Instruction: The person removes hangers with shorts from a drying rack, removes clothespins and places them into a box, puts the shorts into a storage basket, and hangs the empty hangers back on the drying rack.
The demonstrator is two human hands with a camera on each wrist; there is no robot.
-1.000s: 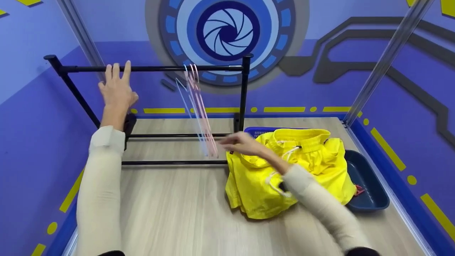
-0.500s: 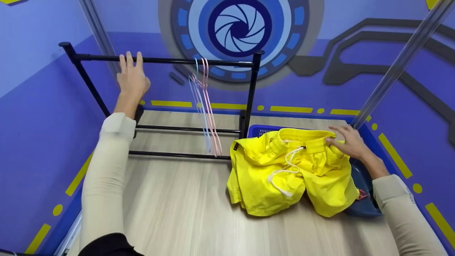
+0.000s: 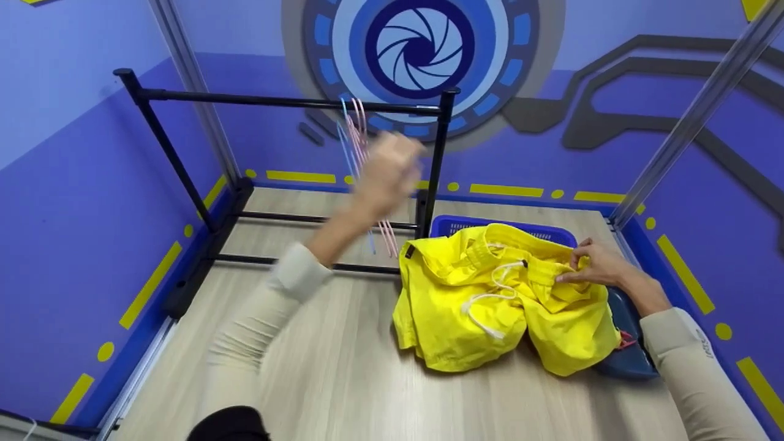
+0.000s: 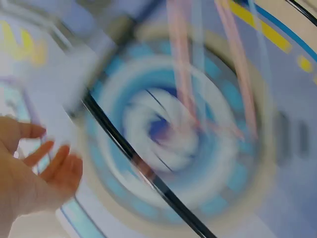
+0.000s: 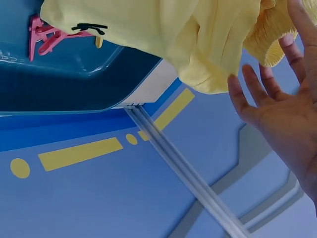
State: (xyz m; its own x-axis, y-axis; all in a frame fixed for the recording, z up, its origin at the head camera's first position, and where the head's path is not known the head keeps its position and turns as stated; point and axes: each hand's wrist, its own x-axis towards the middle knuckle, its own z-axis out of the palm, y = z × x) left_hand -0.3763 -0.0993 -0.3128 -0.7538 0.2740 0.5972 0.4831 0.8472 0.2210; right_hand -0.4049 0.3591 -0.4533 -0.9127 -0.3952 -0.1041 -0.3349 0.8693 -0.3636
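Observation:
Yellow shorts with a white drawstring lie draped over a blue basket, waistband toward the back. At the right end of the waistband my right hand pinches the fabric between thumb and fingers; the right wrist view shows its other fingers loosely spread. My left hand, blurred by motion, passes in front of several pink and blue hangers on the black rack's top rail. In the left wrist view that hand holds nothing, its fingers loosely bent.
A dark blue tray, partly covered by the shorts and right arm, stands at the right with a red clothes peg in it. The black rack's lower bars run just above the wooden tabletop. Printed panels enclose the back and sides.
My left hand has left the rack's top rail and swung right toward the hangers. My right hand moved from beside the hangers to the right end of the shorts' waistband and took hold there.

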